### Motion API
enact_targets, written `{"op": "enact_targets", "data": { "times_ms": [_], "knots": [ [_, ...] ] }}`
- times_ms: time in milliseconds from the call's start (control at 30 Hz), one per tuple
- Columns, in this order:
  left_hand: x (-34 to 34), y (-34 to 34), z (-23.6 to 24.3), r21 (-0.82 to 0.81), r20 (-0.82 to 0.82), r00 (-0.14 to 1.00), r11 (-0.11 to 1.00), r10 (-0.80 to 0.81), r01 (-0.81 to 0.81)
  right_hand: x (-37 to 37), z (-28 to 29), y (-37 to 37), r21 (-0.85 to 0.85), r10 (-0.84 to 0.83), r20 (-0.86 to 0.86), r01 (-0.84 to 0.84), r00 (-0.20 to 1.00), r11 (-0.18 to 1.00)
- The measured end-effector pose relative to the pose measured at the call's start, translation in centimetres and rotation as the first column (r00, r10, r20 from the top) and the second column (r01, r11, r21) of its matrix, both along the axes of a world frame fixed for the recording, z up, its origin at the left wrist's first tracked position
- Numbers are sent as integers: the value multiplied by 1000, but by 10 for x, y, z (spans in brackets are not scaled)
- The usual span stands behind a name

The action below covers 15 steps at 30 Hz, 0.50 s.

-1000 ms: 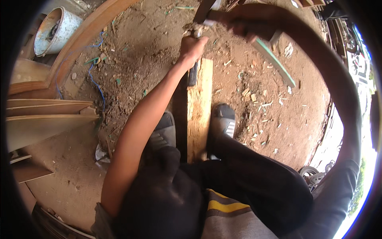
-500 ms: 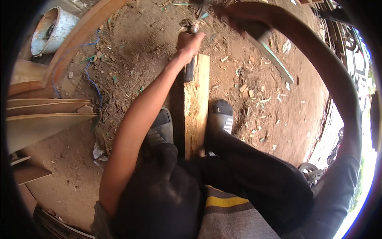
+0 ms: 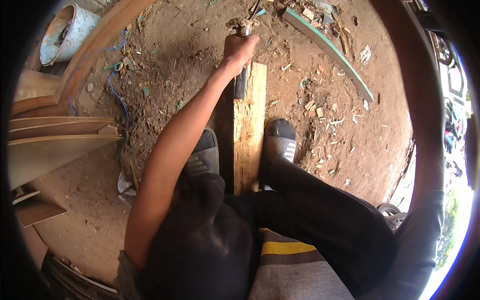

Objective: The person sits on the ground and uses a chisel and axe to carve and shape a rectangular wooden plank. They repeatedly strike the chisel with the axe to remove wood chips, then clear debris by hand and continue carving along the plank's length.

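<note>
My left hand (image 3: 241, 52) is closed around a dark metal tool (image 3: 240, 85), whose lower part lies against the far end of a rough, pale wooden beam (image 3: 248, 125). The tool's rounded shiny top (image 3: 245, 29) shows above my fist, with splintered material around it and a thin dark piece (image 3: 255, 9) rising toward the upper edge. The beam runs between my sandalled feet (image 3: 281, 140). My right forearm (image 3: 415, 110) arches up the right side and out of the top of the picture; that hand is out of sight.
A green-edged strip (image 3: 330, 55) lies among wood scraps on the dirt ground. At left are a curved wooden frame (image 3: 75, 70), a stained pale bucket (image 3: 66, 34), blue string (image 3: 116, 95) and stacked panels (image 3: 55, 155). A wheel (image 3: 387, 210) shows at lower right.
My right hand and the dark object it held have swung up and out of the top of the picture. My left hand, still closed on the tool, appears slightly higher in view.
</note>
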<state>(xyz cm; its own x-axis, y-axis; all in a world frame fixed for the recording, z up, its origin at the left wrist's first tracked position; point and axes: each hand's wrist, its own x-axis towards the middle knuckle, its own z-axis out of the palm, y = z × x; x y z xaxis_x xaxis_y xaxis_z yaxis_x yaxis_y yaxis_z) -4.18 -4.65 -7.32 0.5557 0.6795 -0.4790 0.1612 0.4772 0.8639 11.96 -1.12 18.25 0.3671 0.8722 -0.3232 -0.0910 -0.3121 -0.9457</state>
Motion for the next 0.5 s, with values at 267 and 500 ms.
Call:
{"op": "enact_targets", "data": {
  "times_ms": [267,500],
  "knots": [
    [-8,-6,-3,33,54,998,999,-21,20,-9,-62,-95,-581,323,-117,-329,939,745],
    [-36,-20,29,12,248,966,997,70,-76,6,-76,-142,-439,-6,-276,-120,961,891]
  ]
}}
